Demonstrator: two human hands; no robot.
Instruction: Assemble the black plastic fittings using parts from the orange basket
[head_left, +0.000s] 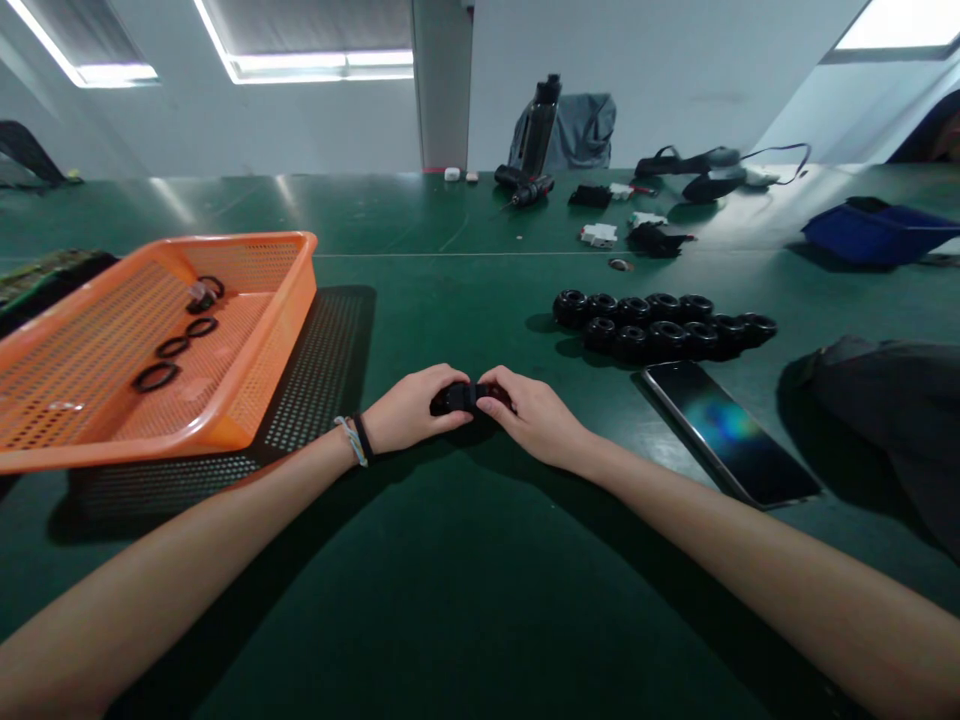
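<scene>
My left hand is closed around a small black cylindrical part just above the green table. From the other side, my right hand pinches the right end of the black part, where a narrow dark piece shows against it. Whether these are one part or two pressed together I cannot tell, as fingers cover much of them. Beyond my right hand, several glossy black ring-shaped parts stand in two rows on the table.
An orange basket at the left holds several thin black rings. On the right lie a smartphone and dark cloth. Farther back are a power drill, white pieces and a blue bin.
</scene>
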